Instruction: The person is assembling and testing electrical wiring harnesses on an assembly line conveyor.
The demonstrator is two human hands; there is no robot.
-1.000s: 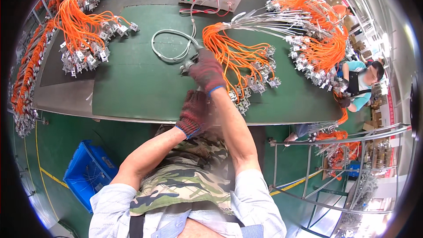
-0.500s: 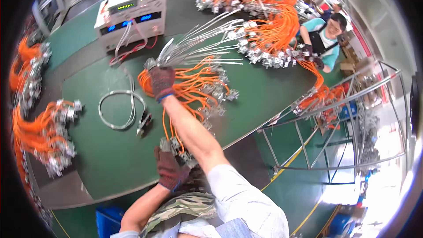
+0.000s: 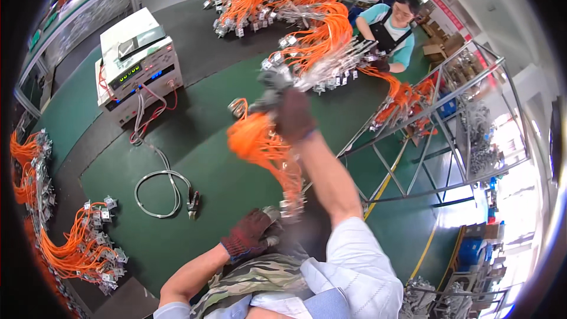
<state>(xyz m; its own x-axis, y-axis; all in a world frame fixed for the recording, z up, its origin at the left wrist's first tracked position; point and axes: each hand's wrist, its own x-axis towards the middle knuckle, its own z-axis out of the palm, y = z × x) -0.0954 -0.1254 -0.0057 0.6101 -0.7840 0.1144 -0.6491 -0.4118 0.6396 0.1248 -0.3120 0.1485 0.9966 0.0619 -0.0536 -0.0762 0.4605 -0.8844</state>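
My right hand, in a dark red knitted glove with grey fingertips, is closed and blurred above the green table. A bundle of orange cables with metal connectors hangs from it, the lower ends trailing toward me. Beyond it a sheaf of silvery white leads points toward the far right; whether these join the held bundle is blurred. Near the table's front edge, my left hand, gloved alike, has its fingers apart with nothing seen between them. Close to it are the bundle's trailing connectors.
A white bench instrument with lit displays stands at the far left. A looped grey cable with a black clip lies in front of it. More orange cable bundles lie left and far. A co-worker stands beyond the right edge, near a metal frame.
My right hand has lifted the orange bundle off the table and swung it rightward. My left hand has come away from the connectors and shifted slightly right. The view has turned.
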